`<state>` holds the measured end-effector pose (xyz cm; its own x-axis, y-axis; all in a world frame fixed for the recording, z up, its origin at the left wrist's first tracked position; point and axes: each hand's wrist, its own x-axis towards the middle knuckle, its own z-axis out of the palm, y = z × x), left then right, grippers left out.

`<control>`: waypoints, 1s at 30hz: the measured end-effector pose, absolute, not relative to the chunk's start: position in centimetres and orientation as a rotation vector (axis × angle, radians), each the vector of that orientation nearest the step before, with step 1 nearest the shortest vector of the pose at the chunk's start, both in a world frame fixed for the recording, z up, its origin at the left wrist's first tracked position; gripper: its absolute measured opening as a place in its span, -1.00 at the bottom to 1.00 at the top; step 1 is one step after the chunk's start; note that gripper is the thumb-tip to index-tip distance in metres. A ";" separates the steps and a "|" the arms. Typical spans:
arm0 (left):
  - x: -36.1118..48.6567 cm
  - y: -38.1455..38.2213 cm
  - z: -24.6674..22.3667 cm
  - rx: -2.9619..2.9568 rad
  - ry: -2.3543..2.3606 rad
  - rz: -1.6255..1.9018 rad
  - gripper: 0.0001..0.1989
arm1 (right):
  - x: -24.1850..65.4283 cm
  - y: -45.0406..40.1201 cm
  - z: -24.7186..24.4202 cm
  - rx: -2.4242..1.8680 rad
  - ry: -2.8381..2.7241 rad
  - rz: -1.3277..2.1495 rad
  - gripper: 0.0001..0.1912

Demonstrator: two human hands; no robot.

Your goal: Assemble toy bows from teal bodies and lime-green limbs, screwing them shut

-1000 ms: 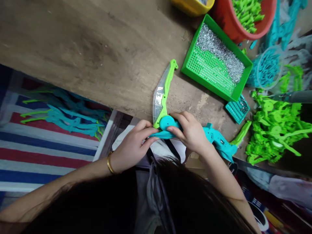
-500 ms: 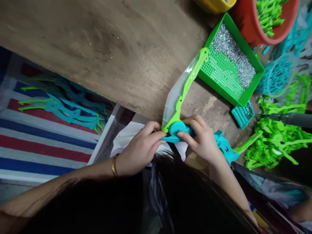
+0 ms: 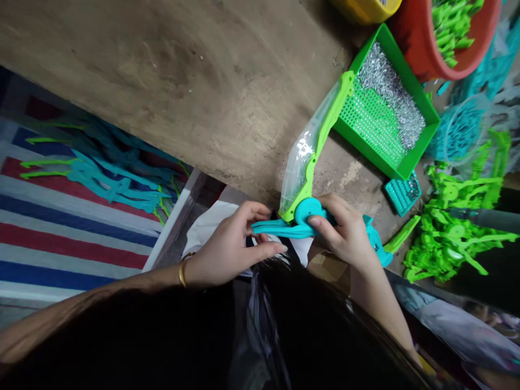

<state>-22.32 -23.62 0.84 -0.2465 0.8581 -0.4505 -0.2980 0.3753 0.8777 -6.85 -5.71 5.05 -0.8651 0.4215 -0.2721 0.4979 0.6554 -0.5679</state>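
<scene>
My right hand (image 3: 341, 230) grips a turquoise and lime plastic assembly (image 3: 305, 214) by its round hub, thumb on the near side. A lime arm with a translucent curved panel (image 3: 303, 149) slants up from the hub, its far end over the corner of the green basket. A slim turquoise arm points left. At that arm's tip is my left hand (image 3: 227, 244), thumb stretched apart from the fingers; whether the fingertips touch the arm is hard to tell. Right of my right hand, a turquoise section (image 3: 376, 244) with a lime prong (image 3: 402, 234) shows.
The green basket (image 3: 371, 146) holds small silver metal pieces. Around it stand a red bucket (image 3: 418, 43) of lime parts, a yellow container (image 3: 365, 11), a small turquoise tray (image 3: 400, 197) and a clear tub (image 3: 447, 143). A lime heap (image 3: 450, 233) lies right; turquoise assemblies (image 3: 114, 184) rest on striped fabric.
My left hand has loosened from the turquoise arm, and its thumb has swung down and away. The assembly has shifted slightly right, still in my right hand.
</scene>
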 end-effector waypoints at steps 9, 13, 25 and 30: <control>-22.6 -22.6 1.4 0.402 1.227 1.088 -0.69 | -7.2 -6.3 5.0 0.769 2.753 -0.937 -0.60; -22.8 -22.6 0.9 0.440 1.191 1.076 -0.67 | -7.6 -5.8 4.9 0.826 2.630 -0.960 -0.57; -22.8 -23.2 0.1 0.383 1.143 1.055 -0.62 | -10.6 -3.1 5.8 0.645 2.148 -1.397 -0.54; -22.6 -22.8 0.2 0.317 1.186 1.042 -0.66 | -10.6 -3.1 4.9 0.597 2.155 -1.422 -0.53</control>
